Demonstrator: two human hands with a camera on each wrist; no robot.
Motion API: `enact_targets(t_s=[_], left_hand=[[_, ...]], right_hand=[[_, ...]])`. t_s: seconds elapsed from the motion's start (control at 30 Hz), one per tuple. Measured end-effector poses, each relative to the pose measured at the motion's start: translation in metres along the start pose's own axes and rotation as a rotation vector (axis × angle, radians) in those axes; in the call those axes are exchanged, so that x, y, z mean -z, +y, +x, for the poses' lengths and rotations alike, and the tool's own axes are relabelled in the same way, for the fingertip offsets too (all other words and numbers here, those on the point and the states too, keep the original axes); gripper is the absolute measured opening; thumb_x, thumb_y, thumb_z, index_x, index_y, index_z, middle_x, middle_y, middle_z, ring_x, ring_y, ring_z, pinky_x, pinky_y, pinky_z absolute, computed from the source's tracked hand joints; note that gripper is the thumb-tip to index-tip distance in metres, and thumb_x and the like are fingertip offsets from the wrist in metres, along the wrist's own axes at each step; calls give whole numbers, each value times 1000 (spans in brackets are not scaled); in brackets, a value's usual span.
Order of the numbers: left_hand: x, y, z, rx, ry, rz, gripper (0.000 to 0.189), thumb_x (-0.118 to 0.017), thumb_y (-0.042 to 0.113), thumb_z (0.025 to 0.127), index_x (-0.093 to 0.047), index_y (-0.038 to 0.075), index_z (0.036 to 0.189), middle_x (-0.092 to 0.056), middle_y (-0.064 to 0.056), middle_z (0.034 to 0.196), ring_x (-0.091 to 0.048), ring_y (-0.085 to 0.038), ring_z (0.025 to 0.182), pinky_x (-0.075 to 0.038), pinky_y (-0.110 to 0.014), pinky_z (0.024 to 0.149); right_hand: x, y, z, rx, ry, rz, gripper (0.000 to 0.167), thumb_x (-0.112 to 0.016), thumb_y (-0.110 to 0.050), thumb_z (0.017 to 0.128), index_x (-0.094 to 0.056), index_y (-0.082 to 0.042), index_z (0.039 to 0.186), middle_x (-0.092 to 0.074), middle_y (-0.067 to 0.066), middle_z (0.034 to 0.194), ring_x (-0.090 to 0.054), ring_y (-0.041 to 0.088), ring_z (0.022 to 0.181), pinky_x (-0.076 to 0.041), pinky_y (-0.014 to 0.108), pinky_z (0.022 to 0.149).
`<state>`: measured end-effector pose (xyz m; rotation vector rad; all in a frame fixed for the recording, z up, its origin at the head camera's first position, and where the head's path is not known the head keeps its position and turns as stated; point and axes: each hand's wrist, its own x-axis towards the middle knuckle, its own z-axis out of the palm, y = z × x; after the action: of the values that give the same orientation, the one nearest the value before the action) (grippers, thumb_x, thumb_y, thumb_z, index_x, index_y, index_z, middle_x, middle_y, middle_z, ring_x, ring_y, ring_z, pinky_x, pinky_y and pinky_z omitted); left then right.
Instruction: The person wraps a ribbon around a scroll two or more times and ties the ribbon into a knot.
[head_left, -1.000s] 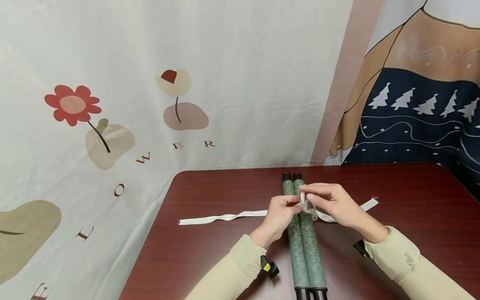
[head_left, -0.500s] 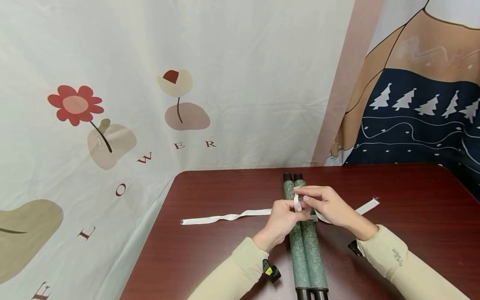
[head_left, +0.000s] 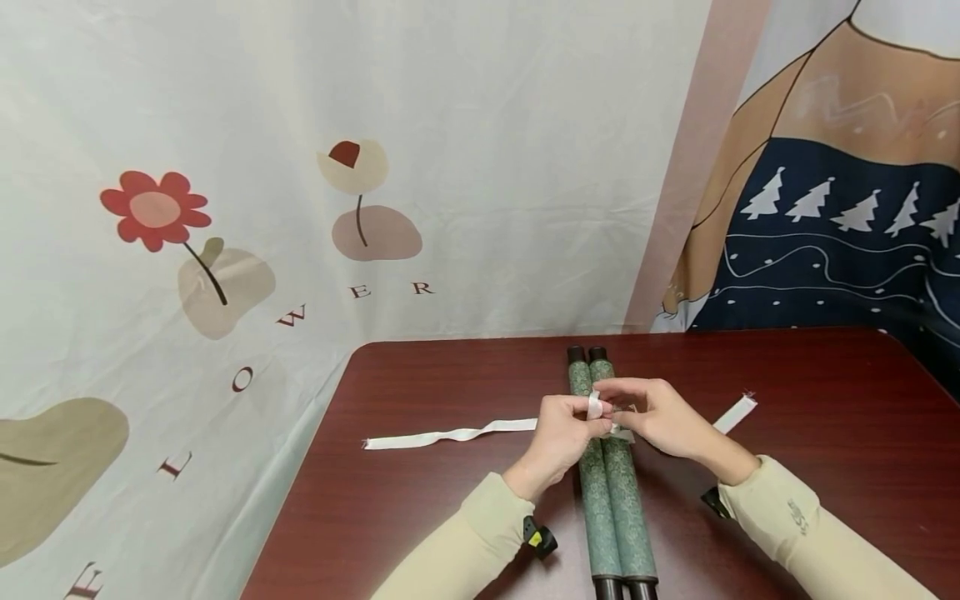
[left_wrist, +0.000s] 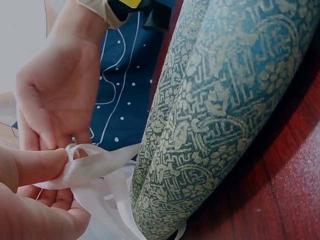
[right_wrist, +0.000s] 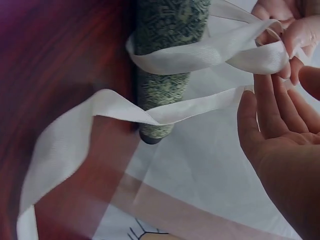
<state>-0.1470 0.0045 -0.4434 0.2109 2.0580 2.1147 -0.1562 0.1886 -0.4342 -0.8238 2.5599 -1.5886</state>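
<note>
A rolled scroll, covered in green patterned brocade with dark end knobs, lies lengthwise on the table as two rolls side by side. White ribbon passes round its far part and rises in a loop. My left hand pinches this loop between thumb and fingers, above the rolls. From the other side my right hand holds the ribbon with its fingertips, close against the left fingers. In the right wrist view, one strand runs from the right fingertips across the scroll. Fingers partly hide where the strands cross.
One ribbon tail stretches left over the dark red table; the other tail points right. Behind the table hangs a pale printed curtain with flowers, letters and a navy section.
My right hand has shifted slightly left, and its fingers have come down to the left fingertips. The upright ribbon loop is now lower and folded over between the hands.
</note>
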Motion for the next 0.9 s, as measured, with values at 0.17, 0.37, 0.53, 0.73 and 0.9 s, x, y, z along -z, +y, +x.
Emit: enact_targets(t_s=[0.17, 0.37, 0.53, 0.73, 0.9], left_hand=[[0, 3, 1, 11, 10, -21, 15, -74, -17, 85, -77, -14, 99, -77, -19, 93, -70, -10, 85, -59, -26, 76], [1, 4, 2, -22, -7, 24, 16, -74, -17, 84, -77, -13, 99, -78, -17, 92, -70, -9, 84, -58, -24, 76], [6, 1, 3, -86, -42, 175, 11, -77, -15, 84, -79, -9, 93, -76, -7, 84, -61, -4, 75, -51, -17, 65], [12, 2, 5, -170, -93, 422, 8, -81, -6, 86, -79, -1, 80, -75, 0, 80, -52, 4, 66, -43, -14, 59], [16, 6, 10, -234, -130, 588, 34, -83, 3, 88, -64, 5, 60, -66, 7, 69, -39, 1, 58, -33, -15, 53]], right_hand=[[-2, 7, -4, -9, -2, -11, 47, -70, 9, 87, -64, 8, 134, -74, 12, 116, -70, 17, 102, -57, 34, 77], [-3, 12, -6, -28, -14, -29, 49, -76, 5, 86, -65, 5, 134, -74, 2, 98, -68, 10, 88, -54, 31, 64], [1, 14, -9, -1, -22, -83, 32, -76, 5, 86, -74, 3, 118, -69, -5, 85, -61, 6, 75, -49, 26, 57], [12, 14, -11, 53, -65, -175, 15, -76, 3, 89, -79, -11, 92, -66, -10, 82, -52, 4, 67, -46, 25, 57], [20, 12, -13, 3, -116, -194, 15, -75, -1, 93, -74, -14, 86, -59, -13, 71, -48, 1, 60, -41, 24, 52]])
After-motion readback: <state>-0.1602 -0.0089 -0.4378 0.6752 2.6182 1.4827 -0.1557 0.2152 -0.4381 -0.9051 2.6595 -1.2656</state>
